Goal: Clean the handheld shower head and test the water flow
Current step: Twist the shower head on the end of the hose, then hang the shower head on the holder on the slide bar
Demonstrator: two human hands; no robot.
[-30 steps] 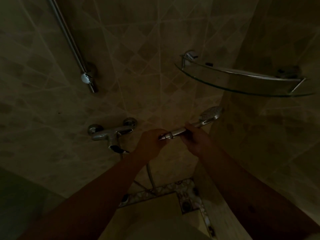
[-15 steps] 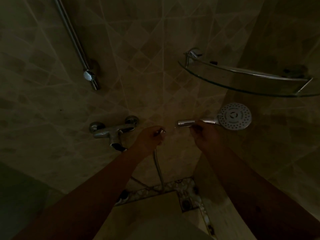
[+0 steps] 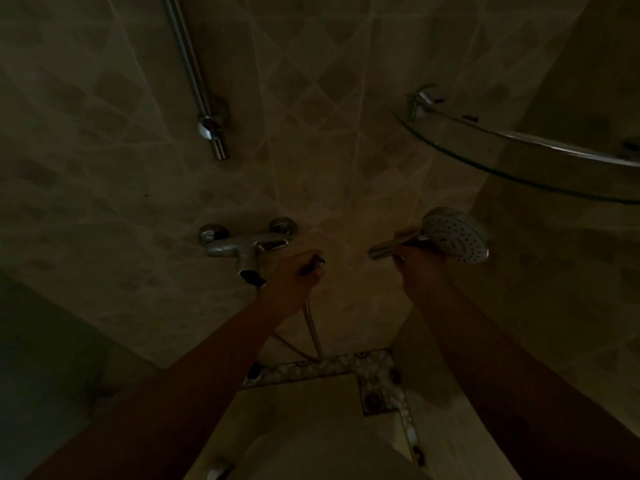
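The chrome handheld shower head (image 3: 456,238) is detached from its hose. My right hand (image 3: 417,268) grips its handle, with the round spray face turned toward me and the open handle end pointing left. My left hand (image 3: 300,277) is closed around the end fitting of the metal hose (image 3: 312,329), which hangs down from it toward the floor. A gap of about a hand's width separates the hose end from the handle. The scene is dim.
A chrome mixer tap (image 3: 246,244) is fixed to the tiled wall just left of my left hand. A slide bar (image 3: 194,74) runs up the wall above it. A glass corner shelf (image 3: 519,157) juts out at upper right. A floor drain (image 3: 373,398) lies below.
The hose end and the shower head were joined a second ago; they have come apart. My right hand has carried the head rightward and turned its spray face toward me.
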